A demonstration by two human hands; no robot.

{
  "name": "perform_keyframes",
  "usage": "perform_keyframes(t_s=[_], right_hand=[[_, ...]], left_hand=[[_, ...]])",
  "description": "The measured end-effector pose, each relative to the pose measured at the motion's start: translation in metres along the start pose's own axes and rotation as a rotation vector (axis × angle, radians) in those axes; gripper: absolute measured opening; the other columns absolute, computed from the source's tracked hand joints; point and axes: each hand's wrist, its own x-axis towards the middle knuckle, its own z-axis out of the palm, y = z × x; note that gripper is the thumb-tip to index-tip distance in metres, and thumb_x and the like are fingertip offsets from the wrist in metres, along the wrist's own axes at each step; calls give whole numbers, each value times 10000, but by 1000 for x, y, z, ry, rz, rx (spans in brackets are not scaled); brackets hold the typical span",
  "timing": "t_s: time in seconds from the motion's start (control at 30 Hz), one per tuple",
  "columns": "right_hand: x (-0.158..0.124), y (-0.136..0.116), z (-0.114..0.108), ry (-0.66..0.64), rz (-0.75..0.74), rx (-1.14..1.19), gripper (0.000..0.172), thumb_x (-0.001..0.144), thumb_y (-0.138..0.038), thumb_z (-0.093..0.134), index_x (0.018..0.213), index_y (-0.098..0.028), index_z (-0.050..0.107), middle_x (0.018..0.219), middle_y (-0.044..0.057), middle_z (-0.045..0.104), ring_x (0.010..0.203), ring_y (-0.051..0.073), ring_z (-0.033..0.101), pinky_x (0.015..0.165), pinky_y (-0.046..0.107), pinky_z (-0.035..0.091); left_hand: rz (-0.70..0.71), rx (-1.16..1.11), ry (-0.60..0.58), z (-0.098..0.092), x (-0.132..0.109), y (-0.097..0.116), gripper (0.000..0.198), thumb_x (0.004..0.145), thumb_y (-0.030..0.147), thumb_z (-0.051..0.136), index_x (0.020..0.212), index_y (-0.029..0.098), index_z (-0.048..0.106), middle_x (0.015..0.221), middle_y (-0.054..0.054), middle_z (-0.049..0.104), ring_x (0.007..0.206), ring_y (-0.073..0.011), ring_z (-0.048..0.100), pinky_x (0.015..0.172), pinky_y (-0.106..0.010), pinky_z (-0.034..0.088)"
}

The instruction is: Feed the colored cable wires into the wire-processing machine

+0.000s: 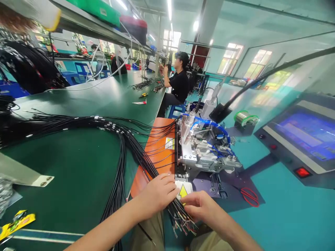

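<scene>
A thick bundle of black cables (140, 151) runs across the bench and over the orange plate toward me. My left hand (159, 195) lies over the bundle near its end, fingers curled round it. Past that hand, the stripped cable ends (184, 219) fan out, showing thin coloured wires and bare tips. My right hand (202, 207) is at the right edge of these ends, thumb and forefinger drawn together on a cable there; the exact grip is partly hidden. Several single cables lead across the orange plate (161, 136) into the metal machine (193, 146) with blue air tubes.
Right of the machine are wrenches (218, 186), red-handled scissors (250, 197), a wire spool (246, 119) and a control screen (309, 132). A metal bracket (26, 170) and yellow wrapper (17, 223) lie at left. A person in black (179, 82) sits farther along the green bench (73, 167).
</scene>
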Motion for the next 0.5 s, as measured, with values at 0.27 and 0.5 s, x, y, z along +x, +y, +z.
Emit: perform_keyframes(t_s=[0.27, 0.5], right_hand=[[7, 10, -11, 193, -96, -104, 276, 535, -94, 457, 767, -185, 576, 429, -93, 470, 347, 64, 393, 362, 170, 244], [3, 17, -27, 490, -253, -192, 111, 781, -275, 514, 787, -188, 583, 503, -48, 511, 405, 109, 516, 402, 195, 405]], left_hand=[[69, 44, -59, -2, 5, -2, 295, 932, 173, 345, 1127, 203, 564, 997, -98, 635, 943, -228, 535, 902, -414, 370], [-31, 204, -182, -8, 15, 20, 278, 902, 208, 375, 912, 215, 652, 541, -25, 585, 463, -153, 468, 453, -238, 318]])
